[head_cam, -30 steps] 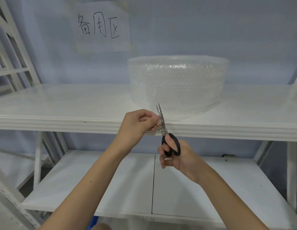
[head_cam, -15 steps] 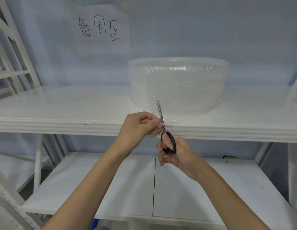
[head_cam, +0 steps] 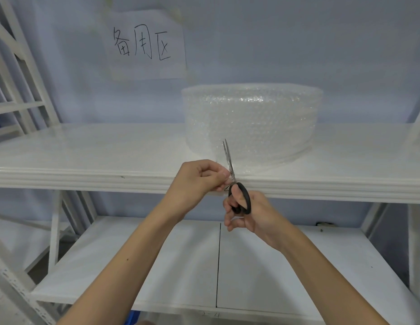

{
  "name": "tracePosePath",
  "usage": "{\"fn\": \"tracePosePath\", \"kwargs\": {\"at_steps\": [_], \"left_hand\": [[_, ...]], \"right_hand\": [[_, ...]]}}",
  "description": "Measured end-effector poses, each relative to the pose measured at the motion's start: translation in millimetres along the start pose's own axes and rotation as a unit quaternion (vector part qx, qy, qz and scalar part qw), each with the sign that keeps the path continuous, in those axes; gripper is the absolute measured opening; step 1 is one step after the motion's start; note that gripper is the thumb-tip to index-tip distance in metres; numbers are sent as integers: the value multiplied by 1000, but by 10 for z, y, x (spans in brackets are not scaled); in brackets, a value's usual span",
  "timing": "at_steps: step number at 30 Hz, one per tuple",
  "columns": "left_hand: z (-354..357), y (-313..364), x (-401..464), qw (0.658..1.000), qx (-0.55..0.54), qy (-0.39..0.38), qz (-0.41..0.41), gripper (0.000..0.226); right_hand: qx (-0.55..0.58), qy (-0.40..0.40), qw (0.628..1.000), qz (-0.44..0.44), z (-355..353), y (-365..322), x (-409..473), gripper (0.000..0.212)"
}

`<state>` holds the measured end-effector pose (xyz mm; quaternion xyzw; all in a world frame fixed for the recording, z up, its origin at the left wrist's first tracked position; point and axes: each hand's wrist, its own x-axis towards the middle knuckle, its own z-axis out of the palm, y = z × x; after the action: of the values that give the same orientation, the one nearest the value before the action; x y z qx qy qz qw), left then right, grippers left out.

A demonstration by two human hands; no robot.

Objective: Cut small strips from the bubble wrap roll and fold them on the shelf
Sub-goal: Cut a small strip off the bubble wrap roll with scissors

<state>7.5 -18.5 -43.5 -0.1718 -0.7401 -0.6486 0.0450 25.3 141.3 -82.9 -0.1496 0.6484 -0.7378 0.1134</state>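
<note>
A wide clear bubble wrap roll [head_cam: 252, 120] stands on the white upper shelf [head_cam: 87, 156]. Its loose end runs forward over the shelf's front edge. My left hand [head_cam: 199, 181] pinches the edge of that loose end just left of the scissors. My right hand [head_cam: 249, 214] grips the black-handled scissors [head_cam: 237, 184]. The steel blades point up and away, nearly together, with the wrap between them. The clear wrap between my hands is hard to make out.
A paper sign with handwritten characters [head_cam: 145, 43] hangs on the blue wall behind the roll. A lower white shelf [head_cam: 157, 266] lies under my arms. White rack frames [head_cam: 21, 90] stand at the left and a post [head_cam: 415, 249] at the right.
The scissors have moved forward along the wrap toward the roll and the blades have come closer together. My left hand keeps its pinch on the wrap's edge.
</note>
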Motion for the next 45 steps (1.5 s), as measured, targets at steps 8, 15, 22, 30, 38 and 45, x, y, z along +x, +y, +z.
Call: {"fn": "tracePosePath", "kwargs": {"at_steps": [8,15,22,30,38,45], "left_hand": [[-34,17,-4,1000,6,3,-6,12],[-79,139,122,998,4,67,-6,32],[59,148,238,995,34,78,46,20],[77,70,254,997,-21,68,34,20],[83,93,235,996,-41,73,26,26],[70,102,182,998,-38,39,27,24]], "right_hand": [[-18,4,1000,-9,-38,-42,14,42],[-13,-2,1000,-19,-56,-37,0,39],[-12,-4,1000,-20,-59,-31,5,41],[-18,-11,1000,-12,-86,32,-24,40],[-23,-25,999,-9,-91,76,-51,38],[-14,-12,1000,-10,-55,-42,3,38]]}}
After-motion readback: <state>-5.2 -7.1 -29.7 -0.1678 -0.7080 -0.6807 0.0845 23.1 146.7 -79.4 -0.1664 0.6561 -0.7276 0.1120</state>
